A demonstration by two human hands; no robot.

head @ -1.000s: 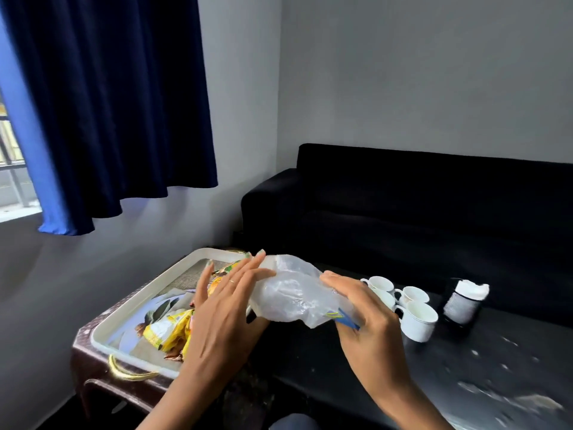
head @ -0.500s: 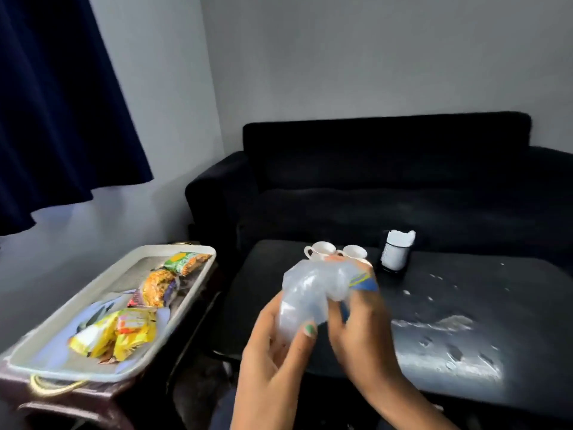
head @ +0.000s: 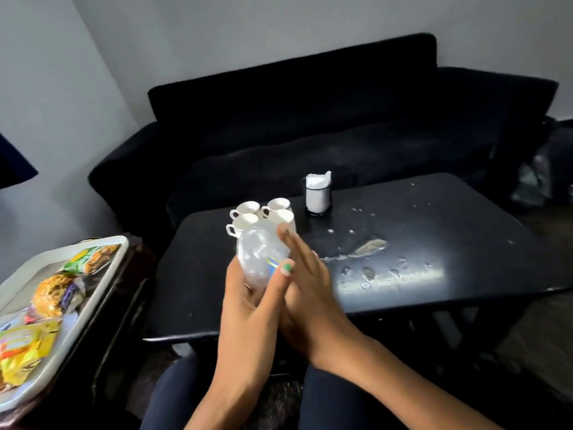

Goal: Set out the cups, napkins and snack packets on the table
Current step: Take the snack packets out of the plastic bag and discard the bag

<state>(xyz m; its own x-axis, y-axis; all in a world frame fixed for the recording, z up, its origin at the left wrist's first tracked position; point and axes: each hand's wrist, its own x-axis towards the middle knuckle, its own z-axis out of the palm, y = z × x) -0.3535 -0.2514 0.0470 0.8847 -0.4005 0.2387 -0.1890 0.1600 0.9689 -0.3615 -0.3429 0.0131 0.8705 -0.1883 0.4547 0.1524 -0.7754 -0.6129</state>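
Over the near left part of the black table point(head: 434, 243), my left hand point(head: 248, 308) grips a crumpled clear plastic packet point(head: 257, 256), thumb curled across its front. My right hand point(head: 310, 283) lies against the packet's right side with straight fingers. Just behind the packet, several white cups point(head: 248, 209) stand bunched together on the table. A dark holder with white napkins point(head: 317, 193) stands to their right. Colourful snack packets point(head: 55, 296) lie in a white tray point(head: 90, 308) at the left.
The tray rests on a low dark side table left of the black table. A black sofa point(head: 310, 119) runs along the table's far side. Pale worn patches point(head: 369, 246) mark the table top. My knees are below the near edge.
My view swung right and down from the tray to the table. Both hands carried the clear packet from above the tray to in front of the cups. My right fingers went from pinching it to straight.
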